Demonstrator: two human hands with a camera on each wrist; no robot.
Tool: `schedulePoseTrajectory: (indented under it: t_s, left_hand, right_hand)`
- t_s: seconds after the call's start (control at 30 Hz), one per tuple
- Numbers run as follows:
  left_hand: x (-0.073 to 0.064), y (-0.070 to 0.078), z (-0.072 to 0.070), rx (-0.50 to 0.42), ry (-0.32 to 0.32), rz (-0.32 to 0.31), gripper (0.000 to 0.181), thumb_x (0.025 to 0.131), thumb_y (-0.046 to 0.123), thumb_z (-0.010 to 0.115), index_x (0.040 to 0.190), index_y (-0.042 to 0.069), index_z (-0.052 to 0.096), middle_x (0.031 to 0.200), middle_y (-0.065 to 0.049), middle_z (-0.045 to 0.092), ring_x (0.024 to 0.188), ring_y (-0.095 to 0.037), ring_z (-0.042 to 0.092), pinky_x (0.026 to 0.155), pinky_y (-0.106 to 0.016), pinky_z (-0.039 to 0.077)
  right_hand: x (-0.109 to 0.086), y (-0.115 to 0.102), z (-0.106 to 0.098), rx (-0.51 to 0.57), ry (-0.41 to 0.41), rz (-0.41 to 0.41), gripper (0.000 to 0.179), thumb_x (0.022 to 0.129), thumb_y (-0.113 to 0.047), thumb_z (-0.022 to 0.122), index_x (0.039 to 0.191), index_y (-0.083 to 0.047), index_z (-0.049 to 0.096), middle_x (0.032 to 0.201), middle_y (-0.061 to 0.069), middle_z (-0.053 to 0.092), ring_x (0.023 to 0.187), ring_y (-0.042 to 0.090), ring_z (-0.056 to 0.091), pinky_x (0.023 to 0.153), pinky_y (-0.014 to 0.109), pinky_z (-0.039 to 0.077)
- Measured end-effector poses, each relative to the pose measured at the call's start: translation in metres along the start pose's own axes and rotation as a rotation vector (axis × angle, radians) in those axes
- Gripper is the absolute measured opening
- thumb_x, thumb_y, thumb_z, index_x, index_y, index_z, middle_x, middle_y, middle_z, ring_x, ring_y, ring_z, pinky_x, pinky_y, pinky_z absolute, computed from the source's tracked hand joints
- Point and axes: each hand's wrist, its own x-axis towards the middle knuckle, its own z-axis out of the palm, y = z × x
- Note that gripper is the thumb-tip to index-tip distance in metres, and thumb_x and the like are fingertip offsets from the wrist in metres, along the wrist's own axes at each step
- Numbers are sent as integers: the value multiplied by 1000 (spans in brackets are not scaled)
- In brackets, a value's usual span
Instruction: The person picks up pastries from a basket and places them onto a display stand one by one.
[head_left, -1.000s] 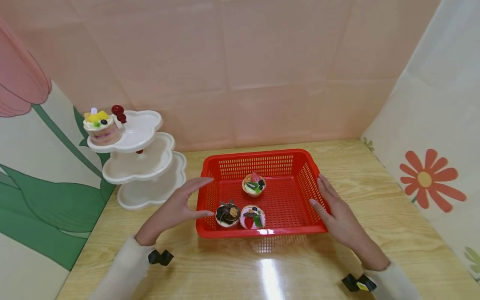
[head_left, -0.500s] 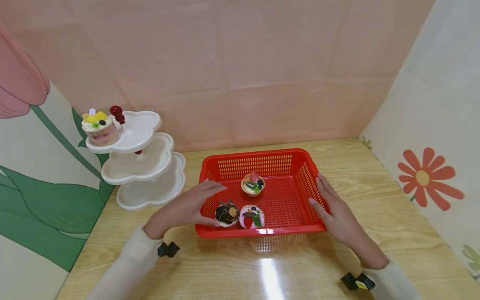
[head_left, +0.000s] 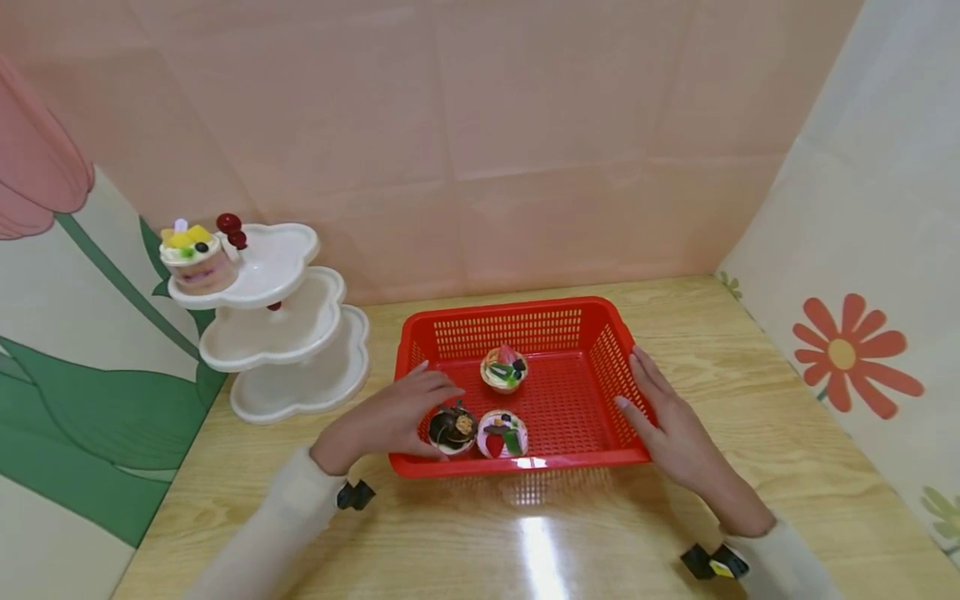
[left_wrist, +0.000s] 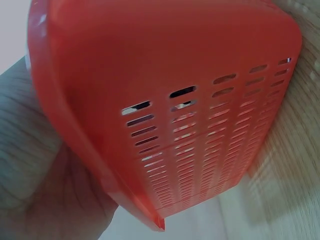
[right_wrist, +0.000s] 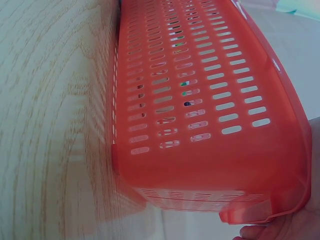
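A red plastic basket stands on the wooden table with three small toy cakes inside. My left hand reaches over its left rim. The thumb and fingers are spread around a chocolate-topped cupcake; whether they touch it cannot be told. Close by on the right is a pink cupcake with a strawberry and green leaf. Behind them lies a cream tart. At the right rim, my right hand holds the basket, thumb inside and fingers along the outside. In the left wrist view the basket wall hides the cakes.
A white three-tier cake stand stands left of the basket, near the back wall. On its top tier sits a fruit-topped cake beside a red knob. A flower-printed wall covering borders the table on the right.
My left hand has moved right, from beside the left rim to over the chocolate-topped cupcake. My right hand stays at the basket's right rim. Basket and cakes have not moved.
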Motion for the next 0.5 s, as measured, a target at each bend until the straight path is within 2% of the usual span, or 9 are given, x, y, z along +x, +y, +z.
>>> schedulePoseTrajectory:
  t_s: [0.13,0.27,0.5]
  left_hand:
    - [1,-1,3,50,-7,21,83,77,51,86,140,6,58,135,-6,59,138,-29,45,124,-48,17]
    - [3,2,1,90,-38,2,81,75,49,89,139,7,60,133,-5,60,136,-27,48,124,-47,17]
    - [8,6,-2,63,-110,-55,80,74,43,91,138,8,59,133,-5,61,135,-26,49,125,-48,14]
  right_hand:
    - [0,0,0,0,3,-7,72,105,-30,56,162,-7,18,170,10,10,148,47,23,103,74,34]
    - [0,0,0,-7,0,-3,73,105,-31,56,162,-8,17,170,10,10,148,48,24,102,74,36]
    - [0,-1,-1,1,-1,-4,72,105,-31,56,162,-7,18,170,10,10,148,47,24,103,74,34]
